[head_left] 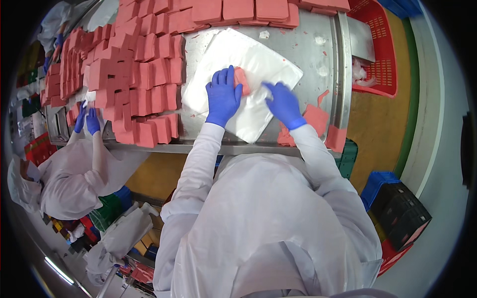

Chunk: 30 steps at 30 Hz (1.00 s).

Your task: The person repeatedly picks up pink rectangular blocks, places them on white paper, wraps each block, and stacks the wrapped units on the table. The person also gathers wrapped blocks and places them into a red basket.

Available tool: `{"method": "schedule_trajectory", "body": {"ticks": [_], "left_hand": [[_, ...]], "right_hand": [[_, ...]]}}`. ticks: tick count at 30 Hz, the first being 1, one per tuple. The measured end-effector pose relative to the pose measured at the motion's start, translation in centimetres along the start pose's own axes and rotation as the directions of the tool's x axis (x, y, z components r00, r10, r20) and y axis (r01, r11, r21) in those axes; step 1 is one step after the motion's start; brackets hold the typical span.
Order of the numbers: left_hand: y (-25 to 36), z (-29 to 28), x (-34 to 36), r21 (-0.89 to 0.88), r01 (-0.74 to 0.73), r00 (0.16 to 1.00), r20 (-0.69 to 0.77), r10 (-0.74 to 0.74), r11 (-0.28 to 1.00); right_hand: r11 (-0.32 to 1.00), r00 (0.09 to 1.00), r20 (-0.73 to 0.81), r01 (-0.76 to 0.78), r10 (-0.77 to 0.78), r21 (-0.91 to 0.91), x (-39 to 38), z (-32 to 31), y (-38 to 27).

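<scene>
A small pink slab point(241, 81) lies on white plastic sheets point(211, 57) between two blue-gloved hands.
Left of the sheets, pink blocks point(151, 74) crowd the tabletop point(308, 42); the left hand point(223, 97) lies by the slab, fingers extended side by side, thumb against it, though whether they clamp it I cannot tell; the right hand point(284, 104) is blurred over the sheets, its finger state unclear. The slab looks light, fairly firm but crumbly at corners, judging by nearby scraps point(285, 136), so broad support along opposite edges seems safest; the thin sheets look limp and slippery, best pinched at an edge.
</scene>
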<state>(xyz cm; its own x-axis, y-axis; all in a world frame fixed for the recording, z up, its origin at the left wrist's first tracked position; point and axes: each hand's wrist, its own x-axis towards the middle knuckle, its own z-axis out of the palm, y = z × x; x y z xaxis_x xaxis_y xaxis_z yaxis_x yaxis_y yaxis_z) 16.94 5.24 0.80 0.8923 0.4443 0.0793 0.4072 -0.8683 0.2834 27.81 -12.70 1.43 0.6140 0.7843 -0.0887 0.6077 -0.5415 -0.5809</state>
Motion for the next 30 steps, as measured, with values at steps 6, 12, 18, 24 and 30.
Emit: {"method": "schedule_trajectory", "body": {"ticks": [6,12,18,24,30], "left_hand": [[0.4,-0.1,0.6,-0.051,-0.036,0.999,-0.025,0.035,0.998],[-0.7,4.0,0.0,-0.182,0.144,0.943,-0.272,-0.191,0.973],[-8.3,-0.7,-4.1,-0.776,0.458,0.833,0.205,-0.514,0.433],[-4.6,-4.1,-2.5,-0.469,0.587,0.766,0.060,-0.640,0.660],[0.5,-0.1,-3.1,-0.256,-0.006,0.984,-0.175,-0.040,0.967]], "right_hand": [[0.918,0.979,-0.077,-0.149,0.189,0.367,3.7,2.9,0.3],[0.813,0.984,-0.147,0.002,0.103,0.583,6.5,2.8,-8.2],[0.934,0.916,-0.193,0.356,-0.351,-0.008,3.1,6.0,-8.0],[0.950,0.904,-0.314,0.229,-0.289,-0.214,4.8,9.5,-9.1],[0.898,0.879,-0.443,0.040,0.177,0.438,5.9,6.6,-6.2]]}}
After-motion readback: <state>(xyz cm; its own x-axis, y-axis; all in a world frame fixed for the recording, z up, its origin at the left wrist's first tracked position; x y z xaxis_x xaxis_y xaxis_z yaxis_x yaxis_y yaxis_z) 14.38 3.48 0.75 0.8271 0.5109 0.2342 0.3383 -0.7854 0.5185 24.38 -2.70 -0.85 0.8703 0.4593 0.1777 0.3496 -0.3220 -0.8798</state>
